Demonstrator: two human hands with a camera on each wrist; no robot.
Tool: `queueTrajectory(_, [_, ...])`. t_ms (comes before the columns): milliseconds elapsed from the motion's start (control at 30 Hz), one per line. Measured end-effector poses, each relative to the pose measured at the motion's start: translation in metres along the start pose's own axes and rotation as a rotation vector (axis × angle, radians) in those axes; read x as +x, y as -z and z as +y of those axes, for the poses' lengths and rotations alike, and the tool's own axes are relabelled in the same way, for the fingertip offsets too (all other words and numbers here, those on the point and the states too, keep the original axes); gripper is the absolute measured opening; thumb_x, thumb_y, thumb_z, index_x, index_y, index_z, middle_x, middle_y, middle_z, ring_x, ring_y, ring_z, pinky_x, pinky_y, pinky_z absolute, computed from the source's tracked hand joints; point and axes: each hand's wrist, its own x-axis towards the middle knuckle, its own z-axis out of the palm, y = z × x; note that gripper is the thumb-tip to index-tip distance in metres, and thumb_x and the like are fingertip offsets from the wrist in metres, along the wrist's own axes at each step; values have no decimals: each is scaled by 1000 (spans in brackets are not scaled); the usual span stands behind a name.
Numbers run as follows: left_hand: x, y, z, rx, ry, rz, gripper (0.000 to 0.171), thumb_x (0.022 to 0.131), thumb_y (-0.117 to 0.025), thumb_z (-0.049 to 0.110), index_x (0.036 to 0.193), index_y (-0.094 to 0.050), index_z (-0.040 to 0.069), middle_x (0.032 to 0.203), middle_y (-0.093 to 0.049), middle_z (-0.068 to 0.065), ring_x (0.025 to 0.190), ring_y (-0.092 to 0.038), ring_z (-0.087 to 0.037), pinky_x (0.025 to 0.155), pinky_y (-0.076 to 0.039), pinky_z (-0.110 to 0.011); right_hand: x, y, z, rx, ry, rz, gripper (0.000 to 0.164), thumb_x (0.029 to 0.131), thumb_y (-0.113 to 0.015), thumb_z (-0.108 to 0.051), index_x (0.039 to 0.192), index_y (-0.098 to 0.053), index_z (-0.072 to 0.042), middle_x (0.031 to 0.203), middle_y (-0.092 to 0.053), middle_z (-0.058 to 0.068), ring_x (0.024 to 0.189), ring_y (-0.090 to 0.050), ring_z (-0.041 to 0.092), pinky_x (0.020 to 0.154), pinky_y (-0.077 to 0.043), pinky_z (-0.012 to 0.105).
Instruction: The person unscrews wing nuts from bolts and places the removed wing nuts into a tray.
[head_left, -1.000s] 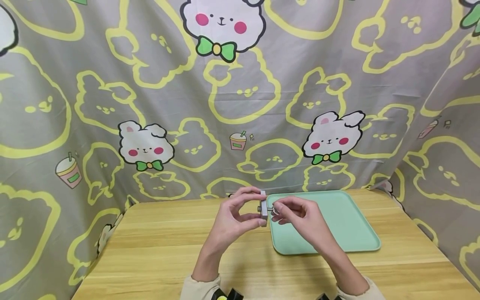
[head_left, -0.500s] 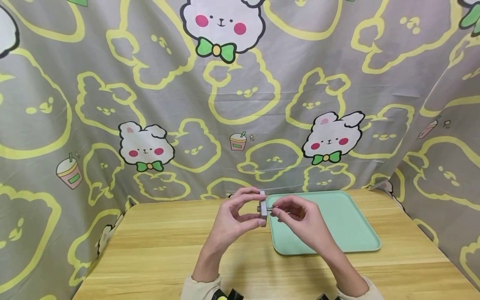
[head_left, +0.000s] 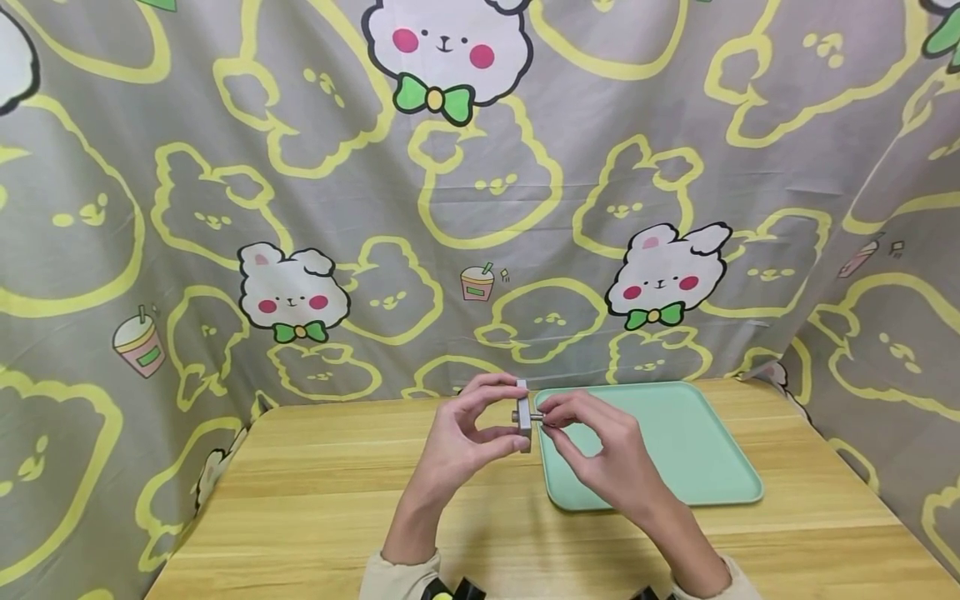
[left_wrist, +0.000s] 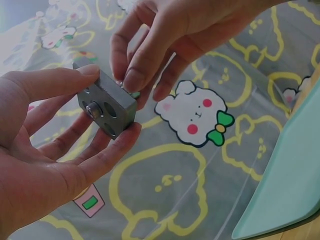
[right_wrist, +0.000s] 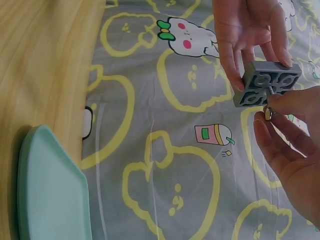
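Between its thumb and fingertips, my left hand holds a small grey square block by its edges, on end above the table. Recesses and holes mark the block's faces. A metal screw passes through its middle; its nut-like end sticks out on the left side. On the right side, the threaded shank runs to a ring-like head. My right hand pinches the screw near that head with thumb and fingertips, partly covering it.
A pale green tray lies on the wooden table behind and under my right hand. A grey curtain with cartoon prints hangs along the table's back and sides.
My right fingers have shifted round the screw's head, the hand turning slightly with the thumb lower and fingers more extended. My left hand and the block stay almost in place.
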Motion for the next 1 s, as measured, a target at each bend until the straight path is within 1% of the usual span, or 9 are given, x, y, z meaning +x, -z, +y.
queueTrajectory(100, [0, 0, 1, 0, 0, -4, 47, 82, -79, -13, 127, -66, -7, 138, -48, -22, 124, -57, -30, 92, -61, -51, 0, 2, -1, 17, -29, -14, 30, 82, -80, 11, 100, -71, -13, 108, -72, 3, 99, -69, 17, 83, -61, 22])
queueTrajectory(200, [0, -1, 1, 1, -3, -5, 47, 82, -79, -12, 127, -66, -8, 138, -49, -23, 123, -58, -29, 91, -61, -51, 0, 6, -4, 84, -107, -26, 30, 85, -78, 8, 105, -71, -13, 114, -71, 4, 104, -69, 18, 85, -63, 29])
queueTrajectory(267, [0, -1, 1, 0, -4, -3, 47, 82, -79, -12, 127, -66, -7, 138, -49, -22, 121, -59, -29, 91, -61, -51, 0, 8, -5, 143, -179, -19, 28, 89, -75, 6, 109, -71, -13, 117, -70, 5, 107, -68, 20, 87, -63, 32])
queueTrajectory(333, [0, -2, 1, 0, -6, -4, 47, 82, -79, -12, 127, -66, -7, 138, -49, -22, 119, -60, -28, 91, -61, -51, 1, 10, -6, 190, -271, -5, 24, 94, -72, 2, 113, -71, -12, 117, -70, 4, 107, -69, 20, 88, -63, 33])
queueTrajectory(467, [0, -2, 1, 7, -2, -6, 47, 81, -79, -13, 126, -67, -5, 138, -49, -21, 119, -60, -29, 90, -61, -51, 2, 12, -5, 253, -473, -2, 15, 100, -68, -12, 115, -72, -12, 110, -73, 5, 94, -73, 19, 83, -64, 32])
queueTrajectory(567, [0, -3, 0, 19, -2, -5, 47, 82, -79, -13, 126, -67, -5, 138, -49, -21, 121, -58, -30, 90, -62, -51, 2, 12, -3, 303, -587, -31, 18, 102, -66, -21, 115, -72, -9, 105, -74, 7, 88, -75, 21, 78, -65, 36])
queueTrajectory(700, [-1, -3, 1, 37, 1, -2, 46, 82, -79, -12, 125, -68, -4, 138, -50, -20, 126, -54, -31, 90, -62, -51, 2, 11, -2, 348, -649, -66, 22, 103, -65, -24, 114, -73, -7, 102, -76, 10, 88, -76, 25, 74, -66, 40])
queueTrajectory(900, [0, -6, 3, 50, 15, -7, 45, 82, -80, -10, 125, -69, -2, 138, -50, -16, 128, -51, -31, 91, -62, -50, 2, 12, -2, 383, -671, -75, 19, 101, -68, -23, 110, -75, -8, 98, -76, 15, 86, -75, 27, 73, -66, 41])
queueTrajectory(1000, [0, -7, 3, 53, 30, -10, 45, 82, -81, -9, 125, -69, -1, 138, -51, -14, 128, -51, -30, 91, -61, -50, 1, 14, -2, 401, -683, -68, 19, 100, -70, -22, 111, -75, -6, 97, -76, 15, 85, -75, 28, 73, -66, 41])
